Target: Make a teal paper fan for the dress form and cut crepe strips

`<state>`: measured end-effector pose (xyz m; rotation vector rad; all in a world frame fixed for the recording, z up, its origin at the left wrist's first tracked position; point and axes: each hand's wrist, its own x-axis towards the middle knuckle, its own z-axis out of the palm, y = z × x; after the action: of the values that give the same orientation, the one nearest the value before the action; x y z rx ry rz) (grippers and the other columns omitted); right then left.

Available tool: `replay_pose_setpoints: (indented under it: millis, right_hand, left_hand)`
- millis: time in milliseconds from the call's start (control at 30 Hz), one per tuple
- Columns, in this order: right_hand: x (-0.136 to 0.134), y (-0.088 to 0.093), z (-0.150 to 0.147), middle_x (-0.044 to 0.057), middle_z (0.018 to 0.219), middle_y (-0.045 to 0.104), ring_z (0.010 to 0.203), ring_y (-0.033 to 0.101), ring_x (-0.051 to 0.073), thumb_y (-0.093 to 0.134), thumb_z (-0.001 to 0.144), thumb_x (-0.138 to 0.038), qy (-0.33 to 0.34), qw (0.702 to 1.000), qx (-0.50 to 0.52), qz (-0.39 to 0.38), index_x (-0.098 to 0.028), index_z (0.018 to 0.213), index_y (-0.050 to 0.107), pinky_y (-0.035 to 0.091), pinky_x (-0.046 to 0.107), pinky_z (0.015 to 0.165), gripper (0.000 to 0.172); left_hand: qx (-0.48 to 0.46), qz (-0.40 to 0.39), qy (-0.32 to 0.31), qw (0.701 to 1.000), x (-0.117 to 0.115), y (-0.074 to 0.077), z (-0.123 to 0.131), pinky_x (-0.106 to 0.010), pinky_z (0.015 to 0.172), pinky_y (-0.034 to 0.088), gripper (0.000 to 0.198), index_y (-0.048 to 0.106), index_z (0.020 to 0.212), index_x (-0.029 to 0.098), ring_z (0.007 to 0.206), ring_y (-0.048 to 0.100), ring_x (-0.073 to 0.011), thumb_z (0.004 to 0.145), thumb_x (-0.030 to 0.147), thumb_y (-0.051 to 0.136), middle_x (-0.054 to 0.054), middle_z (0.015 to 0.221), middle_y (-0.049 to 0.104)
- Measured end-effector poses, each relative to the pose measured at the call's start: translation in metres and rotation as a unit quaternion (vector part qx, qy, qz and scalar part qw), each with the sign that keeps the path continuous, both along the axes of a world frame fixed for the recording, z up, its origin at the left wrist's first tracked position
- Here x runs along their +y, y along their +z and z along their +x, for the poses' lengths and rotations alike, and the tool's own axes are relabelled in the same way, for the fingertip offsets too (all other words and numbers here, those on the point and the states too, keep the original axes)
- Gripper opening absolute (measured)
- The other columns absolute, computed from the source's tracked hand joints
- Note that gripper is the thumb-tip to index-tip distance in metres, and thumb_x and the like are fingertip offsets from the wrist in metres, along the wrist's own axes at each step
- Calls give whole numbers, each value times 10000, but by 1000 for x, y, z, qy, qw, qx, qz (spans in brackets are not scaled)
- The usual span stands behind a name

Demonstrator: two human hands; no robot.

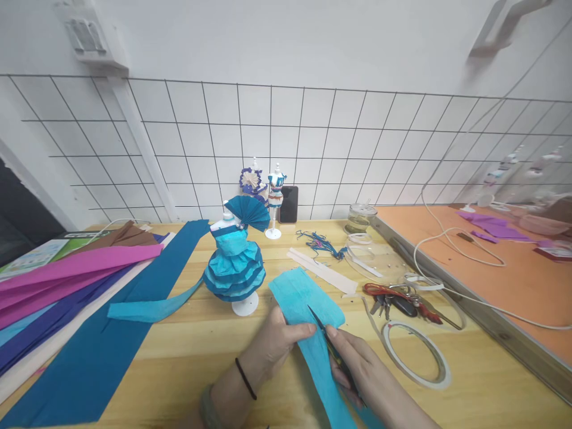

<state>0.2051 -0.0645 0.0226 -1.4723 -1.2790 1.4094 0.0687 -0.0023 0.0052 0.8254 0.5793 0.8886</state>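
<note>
A long strip of turquoise crepe paper (297, 292) is pinched between the thumb and fingers of my left hand (279, 339). My right hand (357, 360) is closed round a pair of dark scissors (333, 344), whose pointed blade lies over the paper. Part of the strip hangs toward the front edge of the view. Beyond my left hand stands a small dress form (218, 225) in a tiered turquoise paper dress (233, 268) with a dark teal pleated fan (249, 213) at its shoulder. A narrow turquoise strip (152, 310) trails left from the dress.
Folded coloured paper (80, 274) and a wide teal sheet (134, 322) cover the left side. Two more dress forms and a phone (288, 204) stand by the wall. To the right lie a tape roll (440, 357), keys (382, 305), a glass jar (360, 217) and a white cable (500, 307).
</note>
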Motion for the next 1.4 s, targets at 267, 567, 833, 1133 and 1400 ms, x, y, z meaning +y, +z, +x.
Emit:
replay_pose_setpoints:
  millis: [267,567,833,1133,1400]
  right_hand:
    - [1,-2,0,-101,409,267,340,277,63,345,834,-594,-1,1000,7,13,-215,528,333,262,196,360,487]
    - [1,-2,0,-101,414,261,343,260,61,337,845,-581,-3,1000,15,24,-218,535,326,236,201,360,477]
    - [2,-2,-1,-102,404,260,336,242,58,345,817,-621,-8,1000,0,18,-220,540,323,205,204,350,488]
    - [2,-3,2,-102,417,274,368,247,65,339,842,-593,11,999,-29,24,-219,575,336,226,205,379,459]
    - [-4,1,3,-110,409,241,358,214,62,346,806,-642,23,999,-22,-1,-219,591,344,206,203,365,474]
  left_hand:
    - [3,4,0,1000,-1,0,0,-340,775,457,303,665,873,112,815,620,-216,582,145,739,-97,877,705]
    - [15,1,7,1000,-1,2,1,-359,792,448,333,664,860,118,815,618,-225,547,171,764,-98,879,699]
    - [7,10,-2,1000,-1,-1,0,-364,800,441,334,669,869,111,835,618,-239,557,180,765,-99,869,701]
    - [-42,-32,52,997,4,1,-2,-342,798,454,285,643,832,136,852,631,-229,582,201,761,-83,862,700]
    - [-26,-38,58,997,5,2,-1,-323,726,481,299,629,807,125,766,648,-212,547,152,775,-71,790,704]
